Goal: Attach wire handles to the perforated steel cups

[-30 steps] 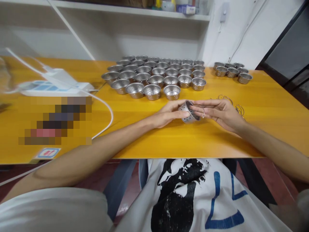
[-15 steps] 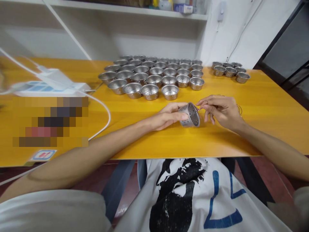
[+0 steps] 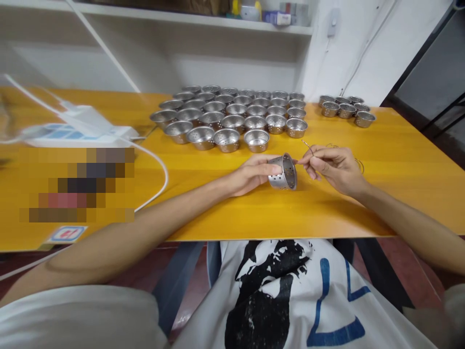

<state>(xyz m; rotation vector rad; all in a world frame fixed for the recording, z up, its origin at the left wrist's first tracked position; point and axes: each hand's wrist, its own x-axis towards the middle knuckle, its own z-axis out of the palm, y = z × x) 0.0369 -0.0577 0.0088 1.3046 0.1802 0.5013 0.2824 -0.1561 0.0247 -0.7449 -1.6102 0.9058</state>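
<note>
My left hand [image 3: 252, 175] is closed around a perforated metal cup [image 3: 279, 180], thumb across its side. The cup lies tipped over sideways, its open mouth facing right. Just right of that mouth, my right hand [image 3: 336, 167] pinches a thin piece of wire [image 3: 307, 146] between thumb and fingers. One end of the wire sticks up to the left, above the fingertips. A fingertip of this hand comes close to the cup's rim; whether it touches, I cannot tell. Behind both hands stand rows of similar perforated cups [image 3: 256, 140], mouths up.
A smaller group of cups [image 3: 364, 119] stands at the back right. Thin wire loops [image 3: 359, 166] lie behind my right hand. On the left are a white power strip [image 3: 119, 132] and a white cable [image 3: 165, 169] curving over the yellow table [image 3: 276, 218]. A shelf [image 3: 181, 15] hangs above.
The cup has turned slightly, its mouth now facing more to the right. My right fingers have drawn back a little, and the wire end now points up outside the cup.
</note>
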